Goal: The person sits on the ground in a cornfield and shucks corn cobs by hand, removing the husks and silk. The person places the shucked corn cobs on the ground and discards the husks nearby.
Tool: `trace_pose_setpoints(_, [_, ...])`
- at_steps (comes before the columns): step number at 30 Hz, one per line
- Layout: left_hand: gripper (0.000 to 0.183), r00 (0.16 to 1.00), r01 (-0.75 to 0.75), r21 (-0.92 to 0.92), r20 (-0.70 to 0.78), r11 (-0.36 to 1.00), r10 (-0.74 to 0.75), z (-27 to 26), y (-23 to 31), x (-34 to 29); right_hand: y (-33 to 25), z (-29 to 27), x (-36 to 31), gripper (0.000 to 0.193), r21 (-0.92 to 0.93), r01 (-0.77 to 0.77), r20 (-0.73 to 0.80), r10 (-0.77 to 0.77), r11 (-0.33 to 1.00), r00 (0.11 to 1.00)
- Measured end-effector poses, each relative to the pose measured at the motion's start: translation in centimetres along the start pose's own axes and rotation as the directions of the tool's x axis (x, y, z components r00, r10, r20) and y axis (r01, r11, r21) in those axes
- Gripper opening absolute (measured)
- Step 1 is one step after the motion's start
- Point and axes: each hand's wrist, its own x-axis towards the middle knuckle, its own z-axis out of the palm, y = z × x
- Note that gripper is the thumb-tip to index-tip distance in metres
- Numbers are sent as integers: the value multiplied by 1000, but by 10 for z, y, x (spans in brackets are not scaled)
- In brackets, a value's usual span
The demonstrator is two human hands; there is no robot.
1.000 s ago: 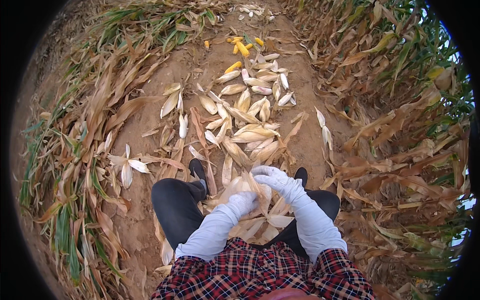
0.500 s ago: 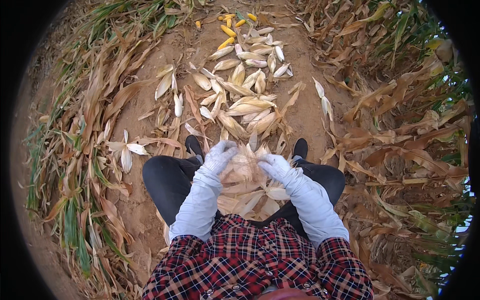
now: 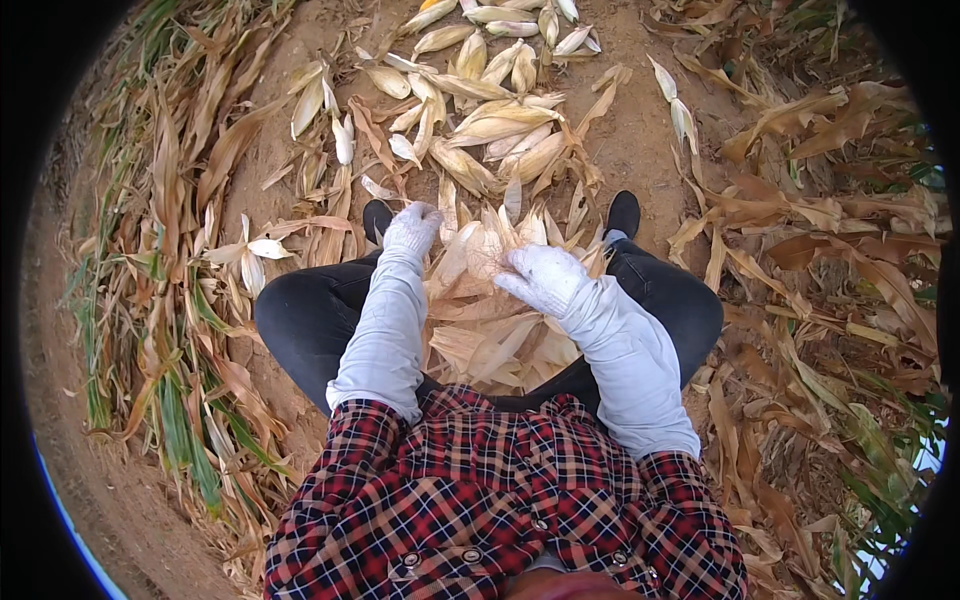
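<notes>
White gloves cover both my hands. My left hand (image 3: 412,228) is above the husks by my left shoe, fingers curled; whatever they hold, if anything, is hidden. Lower and to the right, my right hand (image 3: 548,278) has its thumb and fingers apart, fingertips over the pale dry husks. Loose corn husks (image 3: 485,345) lie spread between my legs. Just beyond my hands rests a heap of corn ears (image 3: 505,125) still wrapped in straw-coloured husk.
Dry cornstalks and leaves line the left side (image 3: 165,210) and the right side (image 3: 830,260). Opened white husks (image 3: 255,252) lie left of my knee. Another pale husk (image 3: 680,115) is on the soil at right. My shoes (image 3: 624,212) flank the husks.
The view has tilted nearer, so most bare yellow cobs have left the top edge. My left hand has moved away from the right one; the right hand's thumb and fingers have spread.
</notes>
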Motion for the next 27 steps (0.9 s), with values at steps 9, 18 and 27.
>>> trace_pose_setpoints(9, [99,919,106,405,310,908,-245,99,-3,46,-10,16,-5,39,-42,143,227,-130,989,965])
trace_pose_setpoints(18, [68,408,-487,392,892,780,-193,186,-43,27,-22,-2,3,56,72,161,305,-176,984,936])
trace_pose_setpoints(27, [39,949,-131,281,313,951,39,91,-20,189,-15,-7,11,52,140,111,219,-140,984,966])
